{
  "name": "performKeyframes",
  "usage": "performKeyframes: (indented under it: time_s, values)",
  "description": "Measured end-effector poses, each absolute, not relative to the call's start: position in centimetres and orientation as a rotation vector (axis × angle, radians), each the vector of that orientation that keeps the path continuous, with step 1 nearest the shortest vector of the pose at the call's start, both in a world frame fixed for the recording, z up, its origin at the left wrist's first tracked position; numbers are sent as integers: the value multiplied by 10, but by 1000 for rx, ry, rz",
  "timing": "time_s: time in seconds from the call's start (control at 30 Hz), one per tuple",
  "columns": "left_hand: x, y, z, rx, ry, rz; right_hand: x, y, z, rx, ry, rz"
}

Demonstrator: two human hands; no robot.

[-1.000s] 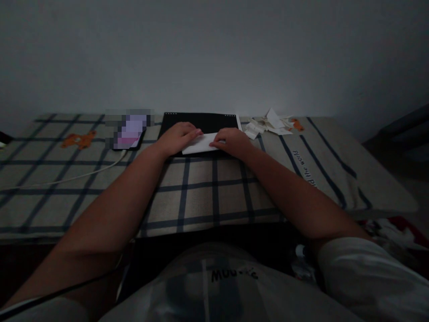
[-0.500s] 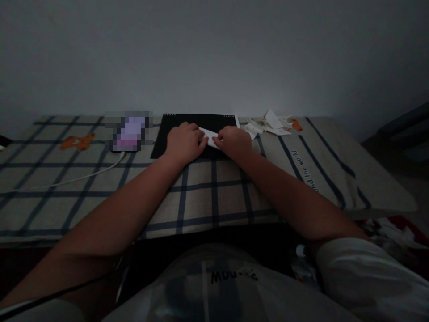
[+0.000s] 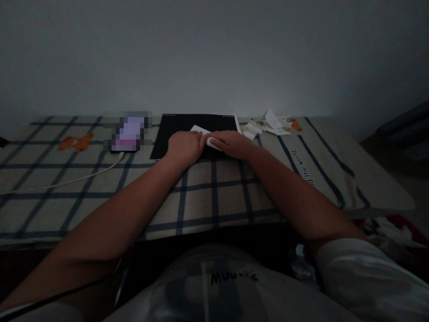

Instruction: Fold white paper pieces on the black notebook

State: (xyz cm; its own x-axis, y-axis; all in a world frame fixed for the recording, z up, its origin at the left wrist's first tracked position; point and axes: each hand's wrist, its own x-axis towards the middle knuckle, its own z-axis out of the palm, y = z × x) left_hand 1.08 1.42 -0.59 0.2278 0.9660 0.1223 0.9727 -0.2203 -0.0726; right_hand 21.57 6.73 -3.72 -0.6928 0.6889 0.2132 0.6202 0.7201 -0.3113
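A folded piece of white paper (image 3: 198,129) lies over the black sheet with small punched holes (image 3: 164,134). My left hand (image 3: 185,146) rests on the paper's near left side, its fingers curled down on it. From the right, my right hand (image 3: 231,142) grips the same paper, the thumb on its near edge and the fingers reaching across to my left hand. Both hands meet over the paper and hide most of it, so its fold cannot be made out.
A phone with a blurred screen (image 3: 129,133) lies to the left, its white cable (image 3: 90,177) trailing left. Torn paper scraps (image 3: 268,124) are heaped on the right of the checked tablecloth (image 3: 231,197). A bottle (image 3: 303,264) and a red bin with scraps (image 3: 414,232) are below the table's edge.
My right hand has moved slightly left, its fingers now stretched toward my left hand. More of the paper's far left end shows beyond my left fingers.
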Motion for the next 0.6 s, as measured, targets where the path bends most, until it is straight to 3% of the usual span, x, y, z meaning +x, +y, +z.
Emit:
performKeyframes:
  time_s: [0.23, 0.6]
  values:
    - [1, 24, -9, -2444, -1916, -188, 215, 58, -26, -1095, -2633, 173]
    - [-26, 67, -56, -2871, -1646, -746, 220, 70, -45, -836, -2456, 438]
